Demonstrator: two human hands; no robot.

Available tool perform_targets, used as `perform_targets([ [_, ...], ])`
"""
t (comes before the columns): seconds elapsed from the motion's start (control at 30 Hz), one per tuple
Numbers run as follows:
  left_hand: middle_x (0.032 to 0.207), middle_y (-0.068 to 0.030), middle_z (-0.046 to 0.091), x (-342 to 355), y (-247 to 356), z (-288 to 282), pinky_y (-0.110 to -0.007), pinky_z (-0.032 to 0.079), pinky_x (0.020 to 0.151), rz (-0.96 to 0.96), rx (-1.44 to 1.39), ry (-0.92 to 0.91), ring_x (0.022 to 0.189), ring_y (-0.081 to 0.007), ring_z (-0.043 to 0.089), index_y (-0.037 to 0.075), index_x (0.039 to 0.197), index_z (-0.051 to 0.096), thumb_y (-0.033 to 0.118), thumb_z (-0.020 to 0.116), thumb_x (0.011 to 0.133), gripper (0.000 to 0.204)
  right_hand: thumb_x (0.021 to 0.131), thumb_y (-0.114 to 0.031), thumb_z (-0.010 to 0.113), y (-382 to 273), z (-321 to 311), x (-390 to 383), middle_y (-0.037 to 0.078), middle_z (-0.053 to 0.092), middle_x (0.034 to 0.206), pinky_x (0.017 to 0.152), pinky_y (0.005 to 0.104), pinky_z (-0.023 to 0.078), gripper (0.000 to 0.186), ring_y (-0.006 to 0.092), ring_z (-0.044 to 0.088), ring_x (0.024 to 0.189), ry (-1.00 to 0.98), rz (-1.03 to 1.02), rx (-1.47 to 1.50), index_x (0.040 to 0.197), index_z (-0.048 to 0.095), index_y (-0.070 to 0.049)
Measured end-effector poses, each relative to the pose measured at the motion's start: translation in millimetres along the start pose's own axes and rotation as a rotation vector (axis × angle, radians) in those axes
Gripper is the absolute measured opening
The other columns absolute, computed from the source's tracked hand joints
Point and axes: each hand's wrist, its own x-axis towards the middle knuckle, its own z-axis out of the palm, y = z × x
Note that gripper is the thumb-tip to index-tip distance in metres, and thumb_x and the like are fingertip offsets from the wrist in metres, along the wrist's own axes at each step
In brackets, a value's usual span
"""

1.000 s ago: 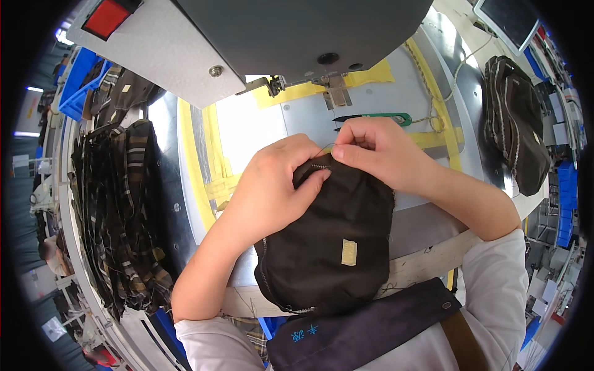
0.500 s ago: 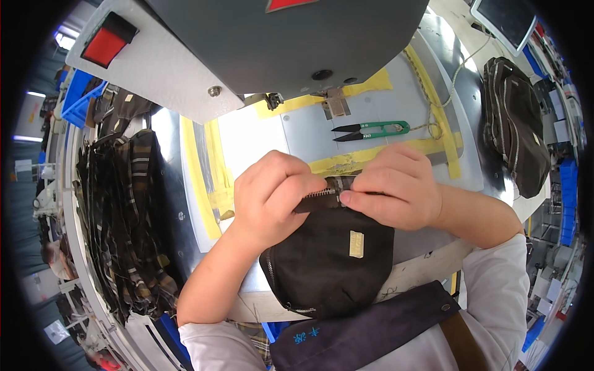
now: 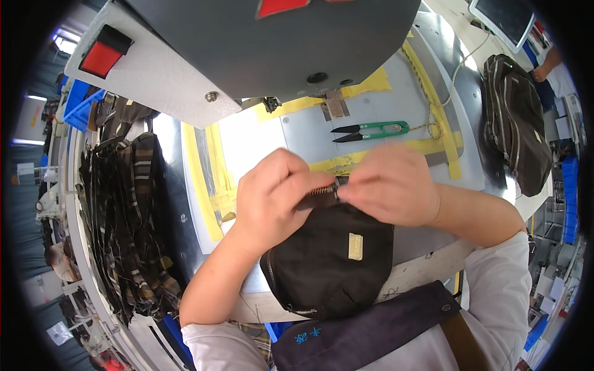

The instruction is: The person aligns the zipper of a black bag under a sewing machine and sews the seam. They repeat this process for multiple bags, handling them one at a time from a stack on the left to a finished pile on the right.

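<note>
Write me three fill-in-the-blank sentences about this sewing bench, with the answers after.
1. Both hands, left hand and right hand, pinch the zipper of a small ____ pouch.
2. The thread snips on the metal table have ____ handles.
3. Strips of ____ tape mark the table.

Answers: black; green; yellow

Left hand [image 3: 272, 198] and right hand [image 3: 390, 185] both pinch the zipper [image 3: 318, 196] at top edge of a black pouch [image 3: 328, 263], fingers closed on it; pouch has a small pale label [image 3: 355, 246] on front, lies on metal sewing table [image 3: 396, 117] edged with yellow tape. Green thread snips [image 3: 370, 130] lie just beyond the hands, apart from them. Grey sewing machine head [image 3: 260, 49] above with red switch [image 3: 102, 55]. Pile of striped dark fabric [image 3: 130, 216] at left, dark finished bag [image 3: 516, 133] at right
</note>
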Motion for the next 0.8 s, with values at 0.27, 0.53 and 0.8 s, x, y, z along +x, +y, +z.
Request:
perform_targets([
  [0.27, 0.078, -0.0036, 0.054, 2, -3, -2, -0.026, 0.041, 0.066, -0.587, -0.426, -0.308, 0.071, -0.0144, 0.051, 0.001, 0.085, 0.064, 0.003, 0.075, 0.074, 0.016, 0.087, -0.011, 0.067, 1, 1, 5, 0.002, 0.063, 0.076, 0.061, 0.0246, 0.045, 0.012, 0.0072, 0.055, 0.066, -0.167, 0.928, 0.673, 0.087, 0.066, 0.001],
  [0.53, 0.076, 0.0016, 0.053, 5, -5, -6, -0.023, 0.038, 0.069, -0.740, -0.465, -0.396, 0.074, -0.0074, 0.045, 0.000, 0.083, 0.061, 0.008, 0.076, 0.075, 0.019, 0.090, -0.015, 0.066, 7, -1, 12, 0.000, 0.064, 0.080, 0.066, 0.0220, 0.046, 0.017, 0.0043, 0.056, 0.073, -0.245, 1.080, 0.819, 0.090, 0.066, 0.002],
  [0.8, 0.077, 0.0041, 0.051, 7, -8, -8, -0.021, 0.037, 0.069, -0.777, -0.516, -0.452, 0.074, -0.0053, 0.043, 0.001, 0.083, 0.059, 0.009, 0.073, 0.077, 0.017, 0.091, -0.017, 0.063, 10, 2, 11, -0.001, 0.062, 0.075, 0.061, 0.0231, 0.043, 0.019, 0.0039, 0.052, 0.069, -0.234, 1.076, 0.809, 0.090, 0.067, 0.002],
])
